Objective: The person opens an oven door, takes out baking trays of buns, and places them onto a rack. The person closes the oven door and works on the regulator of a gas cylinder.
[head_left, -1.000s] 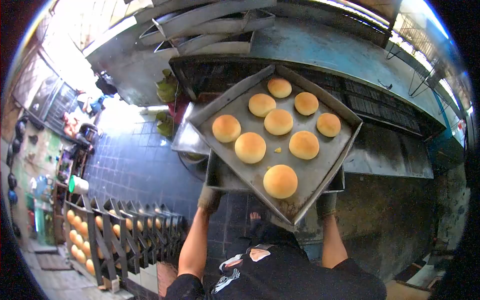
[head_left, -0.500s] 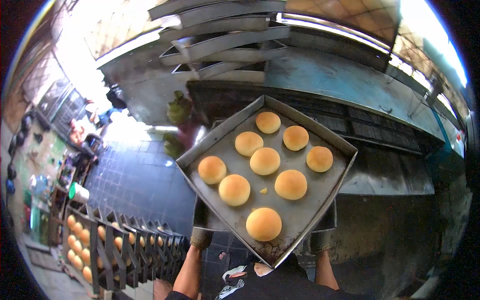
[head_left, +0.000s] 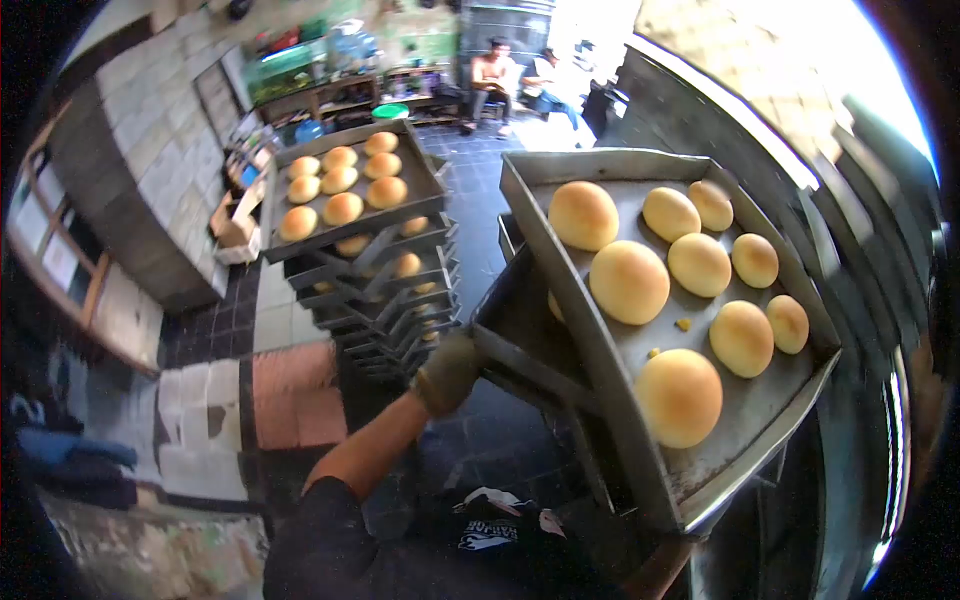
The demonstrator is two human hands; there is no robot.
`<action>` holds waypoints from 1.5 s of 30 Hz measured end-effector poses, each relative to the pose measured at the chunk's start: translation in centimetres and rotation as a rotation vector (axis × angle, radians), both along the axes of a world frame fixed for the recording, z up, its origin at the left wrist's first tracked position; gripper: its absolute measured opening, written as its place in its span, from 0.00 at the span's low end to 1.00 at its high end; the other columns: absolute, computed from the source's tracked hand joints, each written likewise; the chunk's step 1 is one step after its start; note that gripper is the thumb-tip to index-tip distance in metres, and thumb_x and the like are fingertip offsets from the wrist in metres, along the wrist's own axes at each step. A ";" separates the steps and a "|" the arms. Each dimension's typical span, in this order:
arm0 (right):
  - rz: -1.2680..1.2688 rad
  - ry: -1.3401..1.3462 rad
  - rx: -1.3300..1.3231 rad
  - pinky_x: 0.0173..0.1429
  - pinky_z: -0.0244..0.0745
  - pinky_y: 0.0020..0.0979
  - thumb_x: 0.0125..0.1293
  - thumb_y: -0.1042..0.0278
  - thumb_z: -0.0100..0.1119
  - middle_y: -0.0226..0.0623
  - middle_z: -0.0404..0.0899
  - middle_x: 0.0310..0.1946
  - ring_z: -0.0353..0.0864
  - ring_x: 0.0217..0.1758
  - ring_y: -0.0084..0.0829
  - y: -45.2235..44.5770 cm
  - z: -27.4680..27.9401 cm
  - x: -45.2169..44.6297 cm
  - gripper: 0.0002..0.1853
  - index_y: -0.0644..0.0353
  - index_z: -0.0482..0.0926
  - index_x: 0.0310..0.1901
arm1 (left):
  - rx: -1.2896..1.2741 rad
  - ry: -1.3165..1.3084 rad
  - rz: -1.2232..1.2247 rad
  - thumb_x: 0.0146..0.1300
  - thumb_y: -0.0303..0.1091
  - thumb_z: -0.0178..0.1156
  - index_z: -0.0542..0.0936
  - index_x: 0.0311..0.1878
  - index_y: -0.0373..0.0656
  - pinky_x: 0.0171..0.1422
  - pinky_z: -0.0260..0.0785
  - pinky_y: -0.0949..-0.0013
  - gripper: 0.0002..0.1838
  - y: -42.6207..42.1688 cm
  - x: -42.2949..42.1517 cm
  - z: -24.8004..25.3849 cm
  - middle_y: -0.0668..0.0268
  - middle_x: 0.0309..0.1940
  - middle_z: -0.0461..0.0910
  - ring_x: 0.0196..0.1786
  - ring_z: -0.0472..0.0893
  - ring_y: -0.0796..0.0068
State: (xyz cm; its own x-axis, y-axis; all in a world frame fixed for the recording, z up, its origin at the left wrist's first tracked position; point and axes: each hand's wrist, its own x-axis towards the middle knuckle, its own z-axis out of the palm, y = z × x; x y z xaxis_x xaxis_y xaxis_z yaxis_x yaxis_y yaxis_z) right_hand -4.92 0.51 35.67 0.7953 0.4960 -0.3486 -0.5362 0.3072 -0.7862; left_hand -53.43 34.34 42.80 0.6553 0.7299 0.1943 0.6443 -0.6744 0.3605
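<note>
My left hand (head_left: pixel 447 375), in a dark work glove, grips the edge of a lower baking tray (head_left: pixel 535 365). Crosswise on top of that lies another metal baking tray (head_left: pixel 620 385) carrying several round golden buns (head_left: pixel 629 282), with small crumbs between them. The trays tilt in front of my body, and part of a bun shows in the lower one. My right hand (head_left: pixel 708 525) is under the near right corner of the trays; little of its glove shows and its fingers are hidden.
To the left stands a tall crisscross stack of bun trays (head_left: pixel 350 240). Two people (head_left: pixel 492 85) sit at the far end near a bright opening. Shelves (head_left: pixel 345 95) line the back wall; a cardboard box (head_left: pixel 235 220) is at the left. Dark metal equipment (head_left: pixel 870 300) blurs along the right.
My view has swung left, away from the oven-like equipment and toward the tray stack. The held trays have turned with me and now appear farther right and tilted.
</note>
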 end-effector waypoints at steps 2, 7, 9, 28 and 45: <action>0.119 -0.135 0.033 0.74 0.88 0.45 0.92 0.49 0.47 0.52 0.76 0.76 0.85 0.72 0.43 6.3 1.3 -0.4 0.33 0.63 0.61 0.86 | 0.024 -0.132 0.109 0.73 0.24 0.65 0.84 0.68 0.42 0.80 0.74 0.46 0.21 1.2 -3.5 4.4 0.48 0.66 0.84 0.72 0.80 0.37; 0.426 -0.423 0.130 0.76 0.84 0.47 0.88 0.50 0.54 0.49 0.78 0.73 0.84 0.71 0.44 26.3 4.8 -5.4 0.34 0.65 0.64 0.83 | -0.181 -0.738 0.190 0.76 0.30 0.61 0.86 0.64 0.39 0.78 0.76 0.48 0.17 9.3 -14.7 8.3 0.46 0.62 0.87 0.69 0.84 0.38; 0.551 -0.564 0.172 0.77 0.82 0.48 0.86 0.50 0.57 0.48 0.79 0.71 0.83 0.70 0.44 34.6 5.0 -9.3 0.34 0.66 0.66 0.81 | 0.352 -0.303 0.222 0.78 0.29 0.59 0.85 0.64 0.36 0.75 0.78 0.50 0.17 11.6 -20.3 9.5 0.45 0.63 0.88 0.68 0.87 0.45; 0.858 -1.558 -0.009 0.56 0.83 0.52 0.72 0.70 0.76 0.51 0.90 0.50 0.90 0.53 0.57 54.4 12.0 -61.1 0.13 0.58 0.92 0.56 | -0.089 -0.635 0.279 0.76 0.31 0.71 0.82 0.72 0.42 0.70 0.84 0.55 0.24 40.9 -66.3 3.6 0.58 0.64 0.87 0.66 0.87 0.64; 1.274 -1.700 0.005 0.69 0.80 0.59 0.80 0.73 0.57 0.60 0.86 0.65 0.82 0.69 0.69 56.1 5.5 -56.9 0.22 0.57 0.83 0.72 | -0.114 -0.942 0.358 0.84 0.32 0.59 0.85 0.66 0.42 0.53 0.84 0.64 0.15 44.6 -66.1 -0.9 0.63 0.53 0.89 0.51 0.88 0.73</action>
State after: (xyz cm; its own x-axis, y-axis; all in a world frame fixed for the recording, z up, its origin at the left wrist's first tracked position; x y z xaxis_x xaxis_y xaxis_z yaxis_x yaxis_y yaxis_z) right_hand -61.84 56.66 41.14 -0.4359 0.8832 0.1732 0.6577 0.4439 -0.6085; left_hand -119.53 78.93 41.91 0.0106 0.8998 0.4362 0.2217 -0.4275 0.8764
